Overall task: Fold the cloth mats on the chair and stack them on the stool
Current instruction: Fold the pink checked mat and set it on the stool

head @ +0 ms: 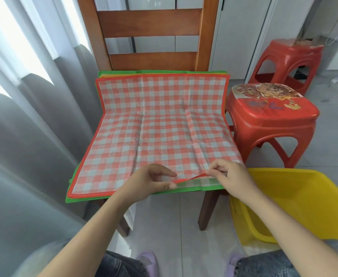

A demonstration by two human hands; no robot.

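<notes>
Mats lie in a pile on the wooden chair [150,23], and the top one is the red checked mat [154,124]; its far part leans up against the chair back, its near part lies flat on the seat. Under it you see a green-edged mat [196,185] – its border shows at the near edge and at the far edge too. Your right hand [229,176] pinches the red border of the top mat at the near edge and lifts it a little. Your left hand [151,181] is just beside, thumb and finger closed on the same edge. The near red stool [274,116] stands right of the chair, with a second red stool [290,60] farther behind, and a yellow plastic chair [296,200] is near on the right.
</notes>
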